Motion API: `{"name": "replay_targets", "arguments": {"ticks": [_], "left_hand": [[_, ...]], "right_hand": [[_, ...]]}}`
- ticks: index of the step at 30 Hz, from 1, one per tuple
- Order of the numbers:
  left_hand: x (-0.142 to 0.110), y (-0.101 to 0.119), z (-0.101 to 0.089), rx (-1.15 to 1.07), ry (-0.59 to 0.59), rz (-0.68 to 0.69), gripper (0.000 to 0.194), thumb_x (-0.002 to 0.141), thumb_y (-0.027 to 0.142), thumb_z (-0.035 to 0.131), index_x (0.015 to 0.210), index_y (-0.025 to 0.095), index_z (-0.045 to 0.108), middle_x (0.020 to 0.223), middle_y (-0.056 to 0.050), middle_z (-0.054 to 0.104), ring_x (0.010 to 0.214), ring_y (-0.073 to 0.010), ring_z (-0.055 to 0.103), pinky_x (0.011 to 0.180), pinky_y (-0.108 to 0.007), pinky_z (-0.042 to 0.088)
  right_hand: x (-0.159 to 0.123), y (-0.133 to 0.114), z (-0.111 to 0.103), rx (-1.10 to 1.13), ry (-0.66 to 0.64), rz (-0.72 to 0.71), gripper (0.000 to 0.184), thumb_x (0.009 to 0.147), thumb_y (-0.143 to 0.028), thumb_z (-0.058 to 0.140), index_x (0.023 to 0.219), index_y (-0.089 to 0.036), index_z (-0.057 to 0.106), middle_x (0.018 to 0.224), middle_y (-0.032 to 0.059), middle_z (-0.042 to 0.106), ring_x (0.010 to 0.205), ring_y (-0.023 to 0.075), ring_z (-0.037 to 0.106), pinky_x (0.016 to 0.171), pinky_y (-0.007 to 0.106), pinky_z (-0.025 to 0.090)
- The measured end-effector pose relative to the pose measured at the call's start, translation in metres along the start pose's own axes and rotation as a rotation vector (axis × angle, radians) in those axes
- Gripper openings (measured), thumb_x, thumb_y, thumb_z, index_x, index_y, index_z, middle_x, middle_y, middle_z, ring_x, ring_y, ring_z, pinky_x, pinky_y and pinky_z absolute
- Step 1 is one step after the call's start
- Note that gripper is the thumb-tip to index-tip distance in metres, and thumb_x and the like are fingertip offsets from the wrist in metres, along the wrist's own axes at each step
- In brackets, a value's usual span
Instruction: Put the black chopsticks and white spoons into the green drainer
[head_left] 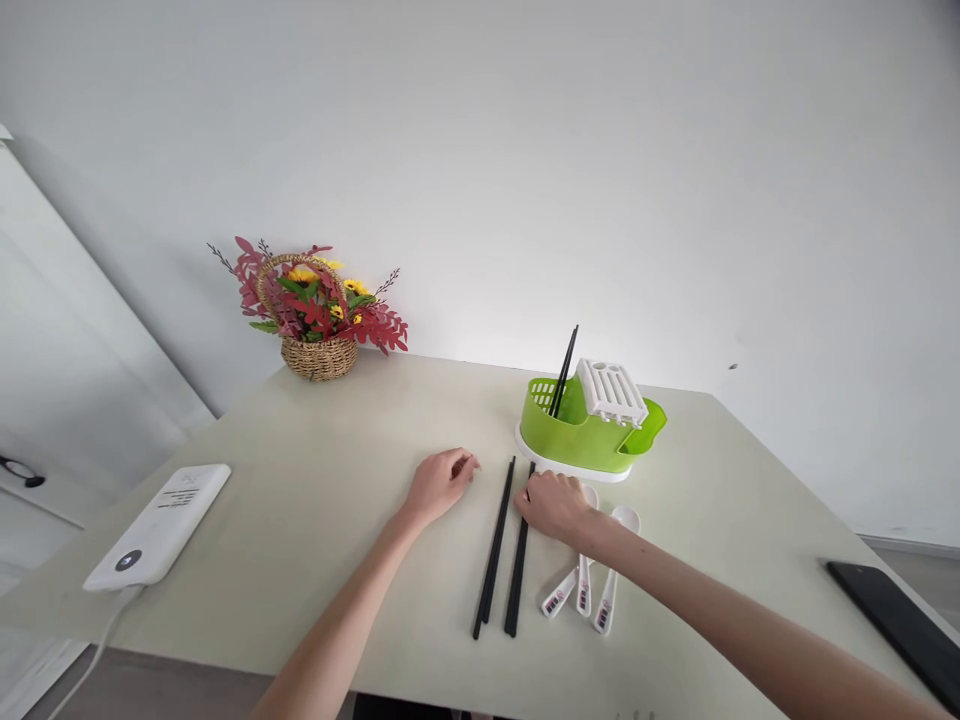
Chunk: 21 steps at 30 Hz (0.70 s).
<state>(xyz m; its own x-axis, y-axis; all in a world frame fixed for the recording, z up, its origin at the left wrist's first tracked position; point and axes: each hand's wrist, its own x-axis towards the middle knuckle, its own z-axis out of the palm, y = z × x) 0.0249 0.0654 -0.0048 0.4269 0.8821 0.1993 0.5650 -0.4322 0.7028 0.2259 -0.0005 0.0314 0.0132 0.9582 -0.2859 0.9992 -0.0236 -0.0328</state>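
Two pairs of black chopsticks lie lengthwise on the table. My right hand (556, 503) is closed at the upper part of the right-hand pair of chopsticks (517, 580), hiding some of it. The left-hand pair of chopsticks (496, 555) lies between my hands, untouched. My left hand (442, 483) rests on the table with curled fingers and nothing visible in them. Three white spoons (606, 590) with printed handles lie under and beside my right wrist, partly covered. Just beyond my right hand stands a green cutlery holder (574, 445) with a white slotted top; black chopsticks (564, 370) lean in its left compartment.
A wicker basket (319, 360) of artificial flowers stands at the back left against the wall. On the left lies a white device (161, 530) with a cable running off the table edge. A black phone (892, 610) lies at the right edge.
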Motion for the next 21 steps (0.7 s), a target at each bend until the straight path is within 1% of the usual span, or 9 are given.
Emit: {"name": "replay_targets", "arguments": {"ticks": [1,3,6,11,17,21], "left_hand": [[0.0,0.0,0.0,0.012,0.0,0.001,0.032,0.1,0.035,0.045,0.09,0.024,0.073,0.082,-0.001,0.077,0.073,-0.0188,0.069,0.068,-0.028,0.045],[-0.001,0.001,0.001,0.045,0.004,0.003,0.032,0.101,0.036,0.046,0.09,0.024,0.074,0.082,-0.001,0.077,0.072,-0.0189,0.068,0.067,-0.029,0.044],[-0.002,0.001,0.002,0.082,0.014,0.015,0.034,0.102,0.037,0.046,0.089,0.023,0.074,0.085,-0.002,0.077,0.072,-0.019,0.067,0.066,-0.029,0.043],[-0.004,-0.001,0.003,0.097,0.026,0.061,0.034,0.103,0.037,0.046,0.089,0.023,0.074,0.083,-0.002,0.076,0.073,-0.0189,0.068,0.069,-0.029,0.044],[-0.005,-0.004,0.003,0.097,0.037,0.093,0.032,0.103,0.034,0.047,0.088,0.023,0.073,0.086,-0.003,0.077,0.076,-0.0193,0.069,0.071,-0.03,0.044],[-0.006,-0.004,0.003,0.106,0.041,0.098,0.032,0.103,0.034,0.047,0.088,0.023,0.073,0.083,-0.003,0.076,0.074,-0.0197,0.068,0.07,-0.03,0.045]], "right_hand": [[0.003,-0.001,0.0,-0.014,-0.016,0.009,0.039,0.099,-0.041,0.067,0.129,-0.016,0.064,0.13,0.0118,0.066,0.11,0.0236,0.067,0.094,0.045,0.057],[0.008,-0.005,-0.001,-0.04,-0.053,0.018,0.042,0.098,-0.04,0.068,0.134,-0.018,0.061,0.134,0.0108,0.063,0.112,0.0239,0.066,0.094,0.046,0.058],[0.014,-0.009,-0.005,-0.058,-0.108,0.037,0.041,0.099,-0.04,0.067,0.134,-0.019,0.062,0.134,0.0106,0.064,0.113,0.0244,0.066,0.094,0.047,0.058],[0.022,-0.012,-0.017,-0.037,-0.199,0.09,0.042,0.099,-0.04,0.067,0.134,-0.018,0.062,0.133,0.0108,0.064,0.112,0.0241,0.066,0.094,0.046,0.058],[0.023,-0.013,-0.027,0.017,-0.276,0.112,0.041,0.099,-0.04,0.066,0.133,-0.019,0.062,0.134,0.0101,0.064,0.112,0.0241,0.066,0.094,0.046,0.058],[0.024,-0.013,-0.029,0.062,-0.309,0.136,0.038,0.1,-0.04,0.065,0.132,-0.02,0.063,0.134,0.0096,0.064,0.112,0.0239,0.066,0.094,0.045,0.058]]}}
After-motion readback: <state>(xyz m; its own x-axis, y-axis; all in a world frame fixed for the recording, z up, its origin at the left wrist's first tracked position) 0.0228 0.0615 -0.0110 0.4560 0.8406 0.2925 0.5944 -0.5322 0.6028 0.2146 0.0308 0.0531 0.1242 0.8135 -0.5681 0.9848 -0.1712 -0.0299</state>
